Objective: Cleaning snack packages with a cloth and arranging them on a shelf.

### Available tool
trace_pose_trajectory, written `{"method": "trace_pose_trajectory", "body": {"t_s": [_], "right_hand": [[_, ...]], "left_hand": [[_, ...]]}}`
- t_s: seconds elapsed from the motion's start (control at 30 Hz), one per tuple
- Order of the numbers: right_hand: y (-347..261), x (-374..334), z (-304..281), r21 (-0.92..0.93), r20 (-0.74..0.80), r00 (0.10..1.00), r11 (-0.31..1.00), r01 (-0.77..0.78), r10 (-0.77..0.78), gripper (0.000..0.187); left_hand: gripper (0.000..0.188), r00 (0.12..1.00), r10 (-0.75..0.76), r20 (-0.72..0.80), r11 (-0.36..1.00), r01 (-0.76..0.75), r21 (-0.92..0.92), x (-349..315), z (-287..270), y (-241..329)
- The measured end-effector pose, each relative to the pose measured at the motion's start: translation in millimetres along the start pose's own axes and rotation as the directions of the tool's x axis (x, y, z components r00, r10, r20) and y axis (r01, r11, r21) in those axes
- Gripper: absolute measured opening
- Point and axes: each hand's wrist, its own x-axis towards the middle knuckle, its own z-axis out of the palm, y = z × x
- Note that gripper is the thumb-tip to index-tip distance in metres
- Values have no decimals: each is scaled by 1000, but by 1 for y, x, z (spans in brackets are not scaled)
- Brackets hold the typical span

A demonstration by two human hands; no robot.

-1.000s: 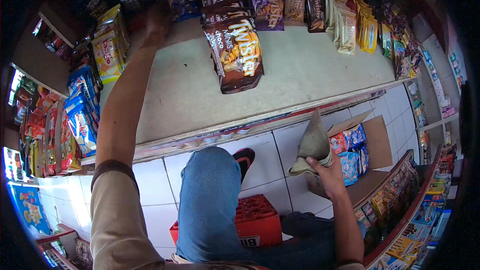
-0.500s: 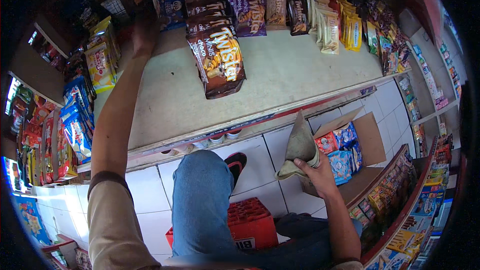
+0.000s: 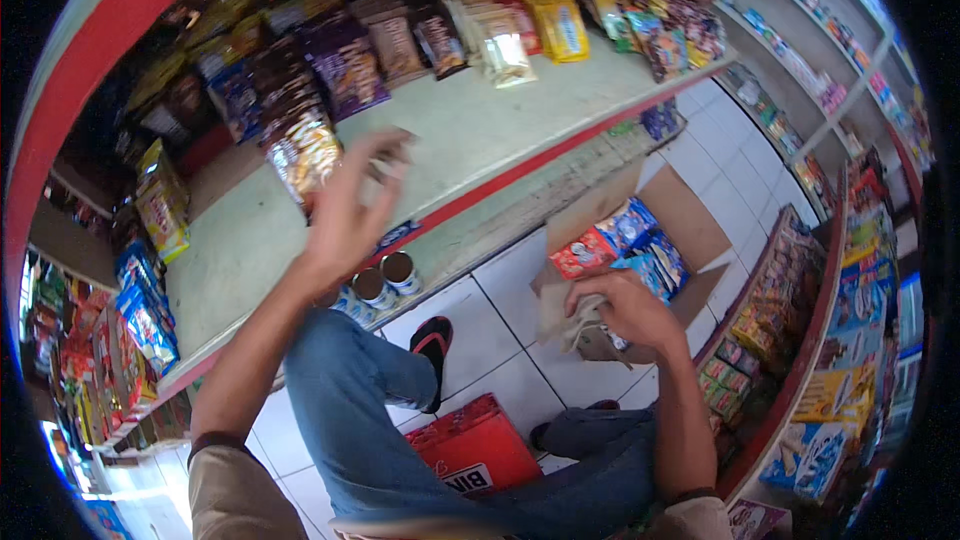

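My right hand is closed on a crumpled grey-beige cloth, held at the near left edge of an open cardboard box. Red, blue and light blue snack packs lie inside the box. Over the front part of the pale shelf, my left hand is smeared by motion, though its fingers look spread apart. Just beyond it lies a row of brown snack packs, partly hidden by the hand. Farther back stand purple packs, cream packs and yellow packs.
Below the shelf's red front edge stand several cans. A red crate is on the white tiled floor beside my legs. Racks of snack packs line the right side, and blue packs stand at the shelf's left end.
My left hand has come from the back left of the shelf toward its front middle. My right hand's cloth now hangs lower and more crumpled by the box. The head view has shifted rightward.
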Motion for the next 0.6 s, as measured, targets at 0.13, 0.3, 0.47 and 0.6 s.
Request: {"method": "trace_pose_trajectory", "body": {"t_s": [0.13,0.3,0.47,0.6], "right_hand": [[10,-5,42,-190,4,993,975,-115,117,28],[7,-13,126,-332,225,969,927,175,-103,20],[-38,-8,150,-213,288,955,968,132,-67,21],[-44,-8,161,-166,233,968,984,-56,95,20]], "left_hand": [[30,861,133,491,990,-96,-100,31,117,6],[34,702,216,679,976,-137,-168,38,288,-21],[51,796,132,591,981,-190,37,24,392,-51],[61,702,-18,712,942,-226,246,1,446,-23]]}}
